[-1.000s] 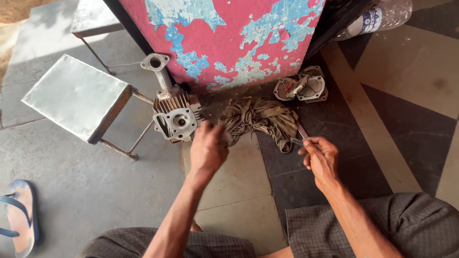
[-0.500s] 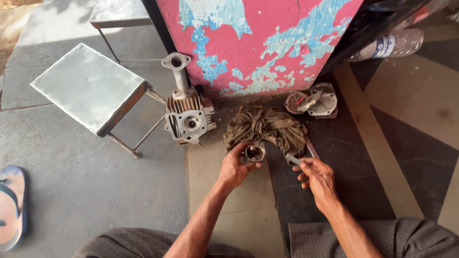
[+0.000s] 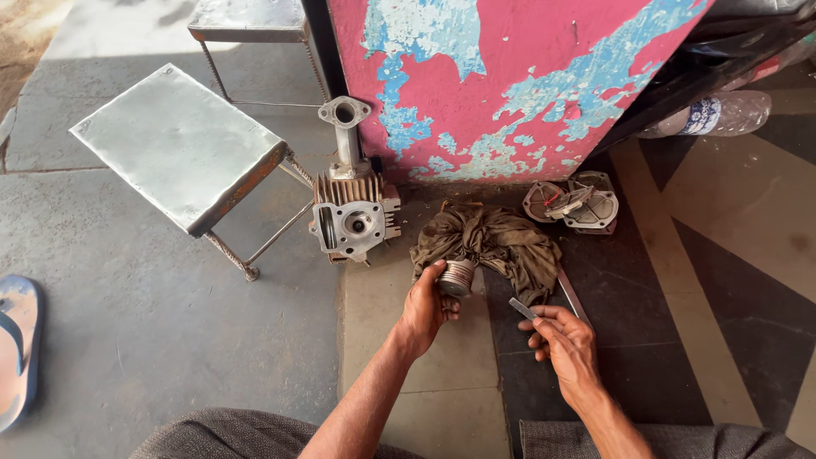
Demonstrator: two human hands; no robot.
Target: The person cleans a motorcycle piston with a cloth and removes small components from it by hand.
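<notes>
The floor [image 3: 170, 340] is grey concrete at the left, giving way to dark and pale stone slabs at the right; a wall [image 3: 510, 76] of peeling pink and blue paint stands behind. A metal stool [image 3: 178, 144] sits left, a finned cylinder head [image 3: 350, 217] beside it, a brown rag [image 3: 497, 242] just right of that. The left hand [image 3: 425, 308] is closed around a small ribbed grey piston [image 3: 457, 277], held at the rag's near edge. The right hand [image 3: 565, 344] pinches a thin flat metal strip [image 3: 522, 308]
</notes>
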